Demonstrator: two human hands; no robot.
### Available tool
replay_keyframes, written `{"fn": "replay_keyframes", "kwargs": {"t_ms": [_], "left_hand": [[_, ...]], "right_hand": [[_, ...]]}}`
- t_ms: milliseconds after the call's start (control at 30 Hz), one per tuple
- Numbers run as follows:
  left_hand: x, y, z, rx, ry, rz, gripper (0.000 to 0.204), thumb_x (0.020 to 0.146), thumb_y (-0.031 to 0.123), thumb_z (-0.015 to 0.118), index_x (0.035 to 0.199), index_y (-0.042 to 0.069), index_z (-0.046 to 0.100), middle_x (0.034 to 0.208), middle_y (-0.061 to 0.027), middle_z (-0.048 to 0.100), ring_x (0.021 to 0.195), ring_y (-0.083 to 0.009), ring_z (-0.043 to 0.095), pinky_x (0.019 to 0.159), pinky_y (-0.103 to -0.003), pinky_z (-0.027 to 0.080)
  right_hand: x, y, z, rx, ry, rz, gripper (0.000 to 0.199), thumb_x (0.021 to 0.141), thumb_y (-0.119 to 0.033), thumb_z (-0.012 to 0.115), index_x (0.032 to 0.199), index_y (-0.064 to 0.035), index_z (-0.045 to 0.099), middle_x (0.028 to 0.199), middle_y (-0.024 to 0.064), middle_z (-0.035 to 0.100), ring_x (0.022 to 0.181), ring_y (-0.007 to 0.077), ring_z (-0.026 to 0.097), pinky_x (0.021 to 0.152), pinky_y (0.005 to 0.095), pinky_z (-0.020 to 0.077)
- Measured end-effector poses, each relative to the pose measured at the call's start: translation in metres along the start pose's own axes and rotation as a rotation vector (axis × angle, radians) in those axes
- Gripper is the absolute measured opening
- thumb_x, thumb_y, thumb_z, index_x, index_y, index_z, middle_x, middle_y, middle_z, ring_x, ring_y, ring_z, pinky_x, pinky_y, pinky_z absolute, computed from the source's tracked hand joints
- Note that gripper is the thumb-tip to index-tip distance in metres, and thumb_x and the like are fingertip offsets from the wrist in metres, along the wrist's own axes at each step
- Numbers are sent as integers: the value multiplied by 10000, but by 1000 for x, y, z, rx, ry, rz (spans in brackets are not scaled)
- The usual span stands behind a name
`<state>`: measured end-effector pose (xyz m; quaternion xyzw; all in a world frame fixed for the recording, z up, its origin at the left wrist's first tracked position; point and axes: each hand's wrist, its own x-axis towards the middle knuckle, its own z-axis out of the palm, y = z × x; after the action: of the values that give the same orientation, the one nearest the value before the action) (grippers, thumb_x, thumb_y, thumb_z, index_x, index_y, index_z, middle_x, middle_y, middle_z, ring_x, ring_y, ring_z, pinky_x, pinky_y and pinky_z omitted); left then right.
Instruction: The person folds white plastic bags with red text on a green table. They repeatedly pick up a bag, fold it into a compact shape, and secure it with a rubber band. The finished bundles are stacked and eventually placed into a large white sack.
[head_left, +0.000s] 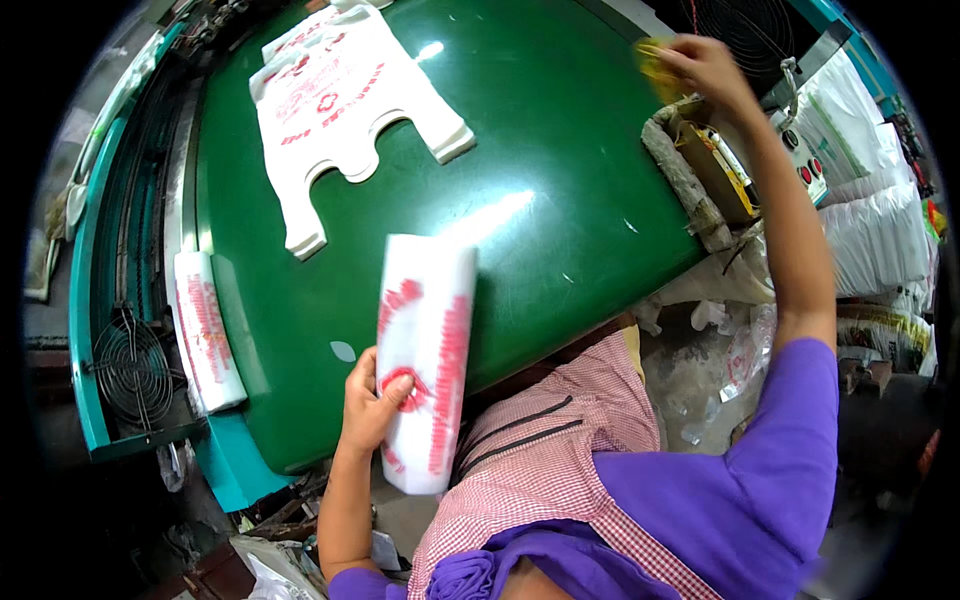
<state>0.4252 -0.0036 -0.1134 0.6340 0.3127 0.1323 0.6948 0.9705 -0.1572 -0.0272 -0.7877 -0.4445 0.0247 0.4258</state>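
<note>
My left hand grips a folded stack of white plastic bags with red print, which lies at the near edge of the green table and hangs over it. My right hand is stretched far out to the upper right and its fingers close on a small yellow object above a yellow box. A flat stack of white vest-style bags with red print lies spread out at the far side of the table, apart from both hands.
Another folded bundle of bags sits at the table's left edge beside a teal machine frame with a round fan grille. A control box with red buttons and white sacks stand at the right. Plastic scraps litter the floor.
</note>
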Motion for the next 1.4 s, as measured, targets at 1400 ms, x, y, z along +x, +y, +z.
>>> {"fn": "replay_keyframes", "kwargs": {"t_ms": [1400], "left_hand": [[17,43,-108,-252,353,286,264,856,20,634,1090,70,524,1006,-46,586,960,-113,582,820,-236,479]], "right_hand": [[-121,-190,217,855,-1086,22,215,914,-170,583,1037,3,621,928,131,667,833,201,651,744,318,519]]}}
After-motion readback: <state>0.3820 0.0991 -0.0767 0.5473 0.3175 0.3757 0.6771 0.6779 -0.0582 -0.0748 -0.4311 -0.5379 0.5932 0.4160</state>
